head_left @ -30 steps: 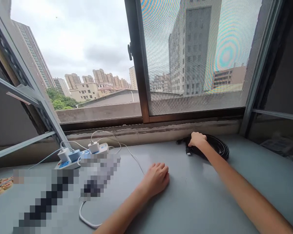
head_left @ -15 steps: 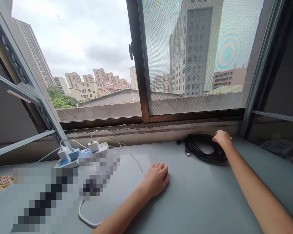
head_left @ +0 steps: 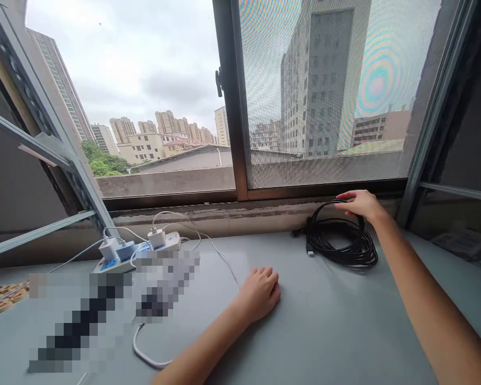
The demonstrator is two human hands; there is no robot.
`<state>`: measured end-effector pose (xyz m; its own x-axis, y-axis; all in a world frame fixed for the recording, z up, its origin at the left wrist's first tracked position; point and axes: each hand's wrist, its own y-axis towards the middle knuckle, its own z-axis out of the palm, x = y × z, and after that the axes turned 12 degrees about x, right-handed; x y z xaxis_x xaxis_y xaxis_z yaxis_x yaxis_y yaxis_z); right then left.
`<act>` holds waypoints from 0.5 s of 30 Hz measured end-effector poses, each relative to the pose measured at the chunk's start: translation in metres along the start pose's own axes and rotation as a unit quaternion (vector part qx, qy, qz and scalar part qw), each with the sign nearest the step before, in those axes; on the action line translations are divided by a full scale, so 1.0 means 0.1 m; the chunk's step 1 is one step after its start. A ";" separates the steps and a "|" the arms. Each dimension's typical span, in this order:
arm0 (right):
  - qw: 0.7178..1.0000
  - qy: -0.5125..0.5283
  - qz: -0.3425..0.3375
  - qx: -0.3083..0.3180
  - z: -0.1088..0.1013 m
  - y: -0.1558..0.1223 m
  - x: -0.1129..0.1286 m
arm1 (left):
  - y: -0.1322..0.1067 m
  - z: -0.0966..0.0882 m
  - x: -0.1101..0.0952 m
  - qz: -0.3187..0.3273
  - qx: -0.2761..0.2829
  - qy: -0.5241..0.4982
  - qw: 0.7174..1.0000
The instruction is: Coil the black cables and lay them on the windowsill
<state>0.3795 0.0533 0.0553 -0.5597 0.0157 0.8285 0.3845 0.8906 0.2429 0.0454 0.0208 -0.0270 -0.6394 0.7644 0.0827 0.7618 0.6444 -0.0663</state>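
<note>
Only a few loops of the black USB cable (head_left: pixel 356 256) are up, held in the bent fingers of the right hand (head_left: pixel 358 206); the remaining coil lies unlifted on the table (head_left: pixel 312 331). The left hand (head_left: pixel 260 291) rests curled, its grip hidden.

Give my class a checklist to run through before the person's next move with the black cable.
1. Right hand holding the coiled, thin black cable: ok, by raised turns at its far side.
2. Whole coil off the smooth grey tabletop: not ok, most turns rest on it.
3. Small rectangular silver-tipped connector in sight: ok, at the coil's left.
4. Left hand empty: cannot tell, palm hidden.
5. Coil apart from the long white power strip with blue sockets: ok, a gap shows.
</note>
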 end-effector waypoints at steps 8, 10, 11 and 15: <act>0.963 0.219 -0.159 0.001 0.00 -0.44 0.88 | 0.00 -0.01 -0.01 0.001 -0.001 -0.008 1.000; 0.936 0.284 -0.207 0.020 0.04 -0.57 1.03 | -0.01 -0.01 -0.01 0.000 -0.003 -0.010 1.000; 0.925 0.303 -0.227 0.038 0.07 -0.61 1.09 | -0.01 -0.02 -0.02 -0.002 -0.005 -0.012 1.000; 0.896 0.327 -0.287 0.087 0.25 -0.71 1.20 | -0.02 -0.03 -0.03 -0.018 -0.022 -0.041 0.999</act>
<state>0.2664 0.0033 0.1252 -0.0565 -0.6870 0.7245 0.0182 0.7248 0.6887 0.0457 0.0172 -0.0245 -0.6716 0.7409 0.0025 0.7407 0.6715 -0.0206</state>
